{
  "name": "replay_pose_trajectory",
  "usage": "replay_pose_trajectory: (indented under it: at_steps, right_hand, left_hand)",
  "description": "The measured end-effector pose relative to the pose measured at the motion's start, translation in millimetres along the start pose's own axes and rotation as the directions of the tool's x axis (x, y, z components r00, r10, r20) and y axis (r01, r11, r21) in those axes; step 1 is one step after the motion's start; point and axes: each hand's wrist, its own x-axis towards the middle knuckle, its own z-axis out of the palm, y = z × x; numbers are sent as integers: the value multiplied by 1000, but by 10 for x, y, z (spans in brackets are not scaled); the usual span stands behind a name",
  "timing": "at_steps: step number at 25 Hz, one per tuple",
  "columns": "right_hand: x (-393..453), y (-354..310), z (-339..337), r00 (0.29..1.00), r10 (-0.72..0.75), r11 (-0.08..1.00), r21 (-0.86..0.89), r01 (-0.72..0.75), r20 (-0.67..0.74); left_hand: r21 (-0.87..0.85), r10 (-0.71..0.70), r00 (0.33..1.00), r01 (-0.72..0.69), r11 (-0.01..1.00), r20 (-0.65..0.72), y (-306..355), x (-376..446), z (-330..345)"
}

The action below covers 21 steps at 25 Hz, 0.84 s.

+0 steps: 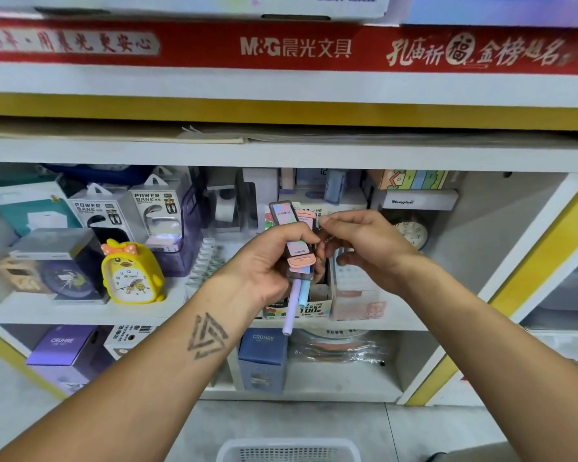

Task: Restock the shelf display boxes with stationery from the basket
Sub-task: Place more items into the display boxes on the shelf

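The shelf (80, 311) carries the display box (317, 300), set directly behind and below both hands. A bundle of stationery (296, 243), long axis near upright, is gripped in the curled left hand (274, 258). One piece is pinched at its top by the right hand (364, 241), the nearer grip to the box. The basket (287, 450) is seen below.
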Motion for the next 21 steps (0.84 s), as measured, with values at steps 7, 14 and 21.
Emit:
replay_pose_trajectory:
  at_steps: [7, 14, 21]
  right_hand:
    - [35, -35, 14, 998, 57, 996, 74, -57, 4]
    - [-61, 48, 393, 952, 82, 997, -13, -81, 295]
    - [-178, -26, 20, 805, 152, 981, -185, -54, 574]
  left_hand:
    - [-40, 206, 942, -224, 974, -263, 184, 65, -89]
    - [-93, 345, 804, -439, 893, -484, 246, 106, -243]
    - [-111, 366, 745, -505, 856, -558, 524, 72, -493]
